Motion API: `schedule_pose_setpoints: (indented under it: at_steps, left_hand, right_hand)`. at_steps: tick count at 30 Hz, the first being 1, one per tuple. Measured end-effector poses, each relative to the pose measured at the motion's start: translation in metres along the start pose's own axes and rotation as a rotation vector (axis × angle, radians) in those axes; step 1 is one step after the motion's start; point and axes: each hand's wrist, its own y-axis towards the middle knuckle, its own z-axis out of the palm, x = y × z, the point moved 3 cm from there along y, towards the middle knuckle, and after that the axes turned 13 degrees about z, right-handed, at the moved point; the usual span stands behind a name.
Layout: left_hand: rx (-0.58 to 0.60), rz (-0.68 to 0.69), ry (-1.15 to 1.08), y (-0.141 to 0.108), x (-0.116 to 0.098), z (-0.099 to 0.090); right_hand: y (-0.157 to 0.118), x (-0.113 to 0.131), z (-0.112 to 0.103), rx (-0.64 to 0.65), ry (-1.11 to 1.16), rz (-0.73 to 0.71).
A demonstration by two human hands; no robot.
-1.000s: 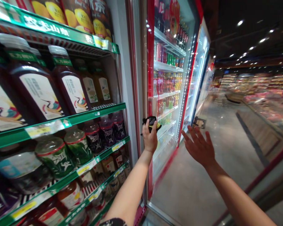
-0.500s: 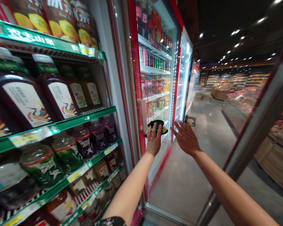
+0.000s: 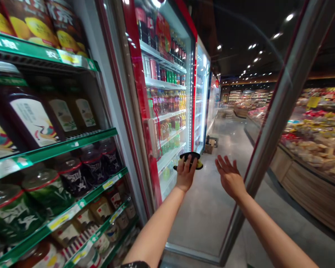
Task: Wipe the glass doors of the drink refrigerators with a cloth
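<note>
A black and yellow cloth point(image 3: 190, 159) sits bunched under the fingers of the left hand point(image 3: 185, 175), held out at arm's length in front of the open chiller, level with its lower shelves and just right of the red door frame point(image 3: 141, 93). The grip of that hand is closed on the cloth, fingers laid over its top with a yellow edge showing at the right end. The right hand point(image 3: 230, 178) hovers just beside it, apart from the cloth, with its grip apart: fingers spread and palm turned forward, touching nothing. To the right of this hand runs the slanted metal edge of the open glass door point(image 3: 270, 123), rising from the floor near the lower middle up to the top right corner. Behind the cloth, the lit chiller shelves point(image 3: 167, 115) carry rows of bottled and canned drinks in red, green and yellow. A thin red cord point(image 3: 158, 126) hangs down inside the chiller near the frame. To the left, green-edged shelves point(image 3: 72, 139) hold big dark bottles with white labels point(image 3: 30, 119) on the upper tier, and round-capped bottles in green and purple wraps point(image 3: 72, 175) below them, with yellow price tags point(image 3: 108, 183) along the shelf lips. Down the aisle, a cardboard box point(image 3: 210, 147) stands on the grey floor point(image 3: 229, 137) near further chillers, and a long produce display point(image 3: 318, 145) fills the right side under ceiling spotlights.
</note>
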Motion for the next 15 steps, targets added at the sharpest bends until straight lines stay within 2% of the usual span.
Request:
schedule_pose_setpoints:
  at_steps: [3, 5, 7, 10, 11, 12, 13, 15]
  left_hand:
    - [0.028, 0.266, -0.126, -0.012, -0.013, -0.01]
    - [0.036, 0.301, -0.156, -0.014, -0.004, -0.019]
    - [0.023, 0.223, -0.142, 0.003, 0.011, -0.022]
    - [-0.025, -0.084, -0.068, 0.043, 0.021, -0.013]
    - [-0.031, -0.153, -0.053, 0.054, 0.017, -0.007]
    - [-0.028, -0.162, -0.055, 0.061, 0.009, -0.002]
    - [-0.015, -0.103, -0.076, 0.064, -0.003, 0.003]
    - [0.023, 0.13, -0.158, 0.055, -0.03, 0.009]
  right_hand:
    - [0.005, -0.006, -0.001, 0.055, 0.021, -0.016]
    - [0.007, -0.016, -0.007, 0.104, 0.049, -0.052]
    - [0.008, -0.03, -0.014, 0.15, 0.087, -0.114]
    - [0.005, -0.054, -0.023, 0.155, 0.105, -0.151]
    - [0.004, -0.06, -0.024, 0.144, 0.095, -0.138]
    - [0.002, -0.065, -0.025, 0.133, 0.08, -0.119]
    - [0.001, -0.069, -0.025, 0.128, 0.064, -0.1]
    - [-0.003, -0.072, -0.024, 0.132, 0.035, -0.074]
